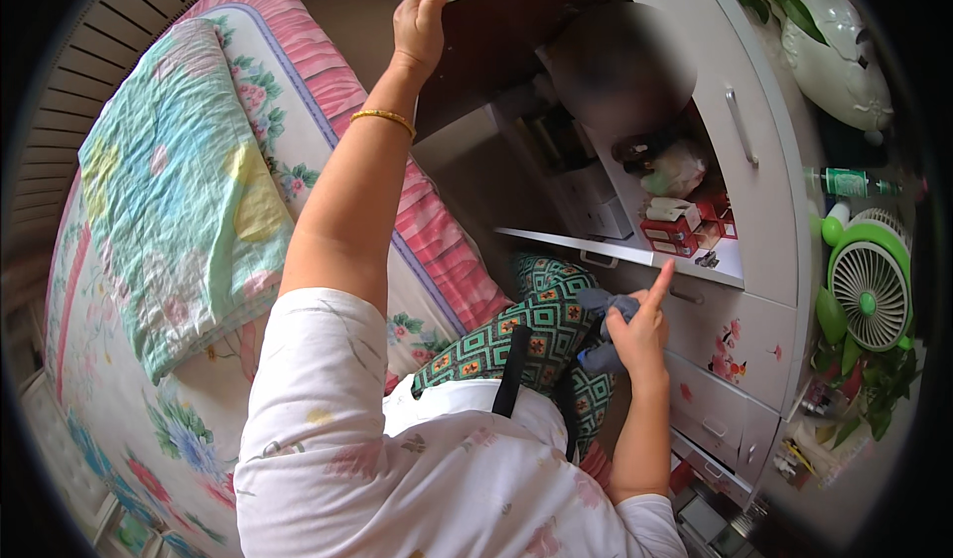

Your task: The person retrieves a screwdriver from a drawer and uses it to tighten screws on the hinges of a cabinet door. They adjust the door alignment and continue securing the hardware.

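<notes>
My left hand (419, 28), with a gold bangle (383, 116) at its wrist, is raised to the far corner of an open cabinet door (486, 17). Its fingers are curled over the door's edge. Lower and to the right, my right hand (643, 338) grips a crumpled grey-blue cloth (602, 357). Its index finger stretches out toward the cabinet shelf's front edge (685, 265). Just beyond that fingertip, a red and white box (671, 234) and other small items stand on the shelf. Behind them lies a pale plastic bag (677, 169). A blurred patch hides part of the cabinet's inside.
Drawers with handles (713, 427) and flower stickers (730, 349) lie below the shelf. On the cabinet's top at right are a green fan (869, 285), a white ceramic piece (834, 62) and leafy plants (879, 389). A bed with a folded quilt (184, 181) fills the left.
</notes>
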`<state>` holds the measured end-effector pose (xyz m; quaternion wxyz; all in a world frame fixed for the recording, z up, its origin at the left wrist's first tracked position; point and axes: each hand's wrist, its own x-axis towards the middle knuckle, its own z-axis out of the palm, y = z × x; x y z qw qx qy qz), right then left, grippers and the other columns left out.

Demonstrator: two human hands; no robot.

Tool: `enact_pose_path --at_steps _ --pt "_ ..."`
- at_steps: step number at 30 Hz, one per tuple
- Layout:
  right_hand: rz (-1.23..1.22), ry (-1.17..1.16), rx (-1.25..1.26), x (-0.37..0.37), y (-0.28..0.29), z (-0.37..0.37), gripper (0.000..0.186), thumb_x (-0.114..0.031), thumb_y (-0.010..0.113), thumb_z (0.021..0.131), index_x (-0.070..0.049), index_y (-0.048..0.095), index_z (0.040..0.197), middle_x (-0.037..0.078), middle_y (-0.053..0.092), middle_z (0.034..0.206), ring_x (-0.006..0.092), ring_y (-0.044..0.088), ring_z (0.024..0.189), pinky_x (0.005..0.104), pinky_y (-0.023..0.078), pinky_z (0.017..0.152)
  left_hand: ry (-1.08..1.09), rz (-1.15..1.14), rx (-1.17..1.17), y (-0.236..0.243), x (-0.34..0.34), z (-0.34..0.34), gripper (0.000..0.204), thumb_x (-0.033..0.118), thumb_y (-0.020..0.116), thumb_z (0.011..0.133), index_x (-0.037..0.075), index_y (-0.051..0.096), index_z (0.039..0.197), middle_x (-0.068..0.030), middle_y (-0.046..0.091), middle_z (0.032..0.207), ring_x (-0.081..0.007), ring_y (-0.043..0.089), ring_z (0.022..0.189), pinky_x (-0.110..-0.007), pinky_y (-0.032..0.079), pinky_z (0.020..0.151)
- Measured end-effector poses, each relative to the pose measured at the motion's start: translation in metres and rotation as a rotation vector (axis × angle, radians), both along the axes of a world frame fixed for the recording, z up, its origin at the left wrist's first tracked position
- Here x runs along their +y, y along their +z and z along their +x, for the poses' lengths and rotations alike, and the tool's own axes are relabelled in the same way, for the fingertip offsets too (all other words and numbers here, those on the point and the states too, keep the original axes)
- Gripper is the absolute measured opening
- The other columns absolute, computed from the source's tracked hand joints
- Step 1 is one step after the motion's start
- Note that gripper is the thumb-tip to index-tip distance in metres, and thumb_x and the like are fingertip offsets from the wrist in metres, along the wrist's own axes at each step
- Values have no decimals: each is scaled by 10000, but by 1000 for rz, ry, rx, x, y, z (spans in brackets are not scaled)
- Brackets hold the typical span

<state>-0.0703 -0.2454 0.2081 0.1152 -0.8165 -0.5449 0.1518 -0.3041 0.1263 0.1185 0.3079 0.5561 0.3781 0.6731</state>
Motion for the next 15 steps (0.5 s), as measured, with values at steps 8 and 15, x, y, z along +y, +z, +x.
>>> enact_pose_path --at_steps 8,15 --pt "-54 -18 72 -30 7 -4 959 -57 610 641 5 -13 1367 105 583 757 284 580 698 384 466 663 -137 -16 -98 -4 24 -9 365 238 378 831 -7 623 944 -78 629 920 -152 553 871 -258 407 812" --pt "-63 0 54 -50 8 -3 959 -55 614 628 21 1 1362 105 579 760 278 578 690 378 470 651 -159 -64 -54 2 27 -14 386 237 355 827 -23 617 941 -100 625 980 -173 552 920 -260 390 855"
